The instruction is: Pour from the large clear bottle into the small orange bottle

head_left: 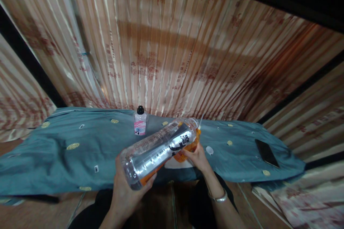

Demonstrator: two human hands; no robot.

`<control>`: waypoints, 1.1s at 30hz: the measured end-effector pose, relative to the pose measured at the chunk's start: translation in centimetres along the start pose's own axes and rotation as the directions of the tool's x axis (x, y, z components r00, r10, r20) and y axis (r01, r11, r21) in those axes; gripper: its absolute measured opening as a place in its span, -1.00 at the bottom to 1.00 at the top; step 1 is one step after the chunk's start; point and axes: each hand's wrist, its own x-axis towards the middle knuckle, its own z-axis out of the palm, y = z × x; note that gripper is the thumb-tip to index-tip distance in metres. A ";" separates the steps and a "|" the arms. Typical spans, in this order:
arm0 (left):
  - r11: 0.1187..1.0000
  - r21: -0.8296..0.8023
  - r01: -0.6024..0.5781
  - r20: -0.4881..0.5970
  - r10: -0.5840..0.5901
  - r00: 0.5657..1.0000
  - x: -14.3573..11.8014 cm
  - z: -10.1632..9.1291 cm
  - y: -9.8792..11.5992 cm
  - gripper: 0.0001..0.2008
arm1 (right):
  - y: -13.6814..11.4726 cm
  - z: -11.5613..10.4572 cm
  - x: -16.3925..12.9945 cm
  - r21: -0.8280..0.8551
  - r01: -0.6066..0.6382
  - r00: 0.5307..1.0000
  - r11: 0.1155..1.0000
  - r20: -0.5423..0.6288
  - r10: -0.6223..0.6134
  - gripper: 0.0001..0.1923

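My left hand [131, 189] is closed around the base of a large clear plastic bottle [161, 150] with a silver label and black characters. The bottle is tilted, its neck pointing right and away from me. My right hand [199, 157] is closed on an orange see-through container [191, 146], which is partly hidden behind the bottle. The bottle's mouth is close to the container's top; I cannot tell if they touch. A thin whitish stick [201, 119] rises beside the mouth. Below the container a white flat shape [177, 164] shows. A round white disc [209, 150] lies just right of my right hand.
A small clear bottle [140, 123] with a black cap and pink label stands on the teal patterned cloth [88, 139]. A dark phone-like slab [267, 153] lies to the right. Pleated patterned curtains [161, 61] hang behind, with dark frame bars at both sides.
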 end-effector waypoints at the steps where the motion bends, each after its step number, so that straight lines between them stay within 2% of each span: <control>1: 1.000 0.001 0.007 0.006 -0.007 1.000 0.0 0.0 0.0 -0.18 | 0.1 0.0 0.0 -0.003 0.000 1.000 1.000 -0.001 0.000 -0.45; 15: 1.000 0.009 0.018 -0.009 -0.018 1.000 0.1 0.0 0.2 -0.18 | -0.3 0.0 0.0 -0.003 -0.010 1.000 1.000 -0.002 0.010 -0.43; 20: 1.000 0.002 0.004 0.025 -0.004 1.000 0.1 0.0 0.5 -0.21 | -0.8 0.2 -0.1 -0.005 -0.002 1.000 1.000 -0.026 0.002 -0.47; 24: 1.000 -0.002 0.011 -0.001 -0.011 1.000 0.0 0.0 0.6 -0.19 | -0.8 0.2 -0.1 -0.006 -0.004 1.000 1.000 -0.021 0.004 -0.47; 33: 0.997 -0.035 0.075 -0.025 -0.075 0.997 -0.4 0.3 1.7 -0.20 | -0.3 0.1 0.0 -0.006 -0.030 0.999 1.000 -0.011 0.030 -0.45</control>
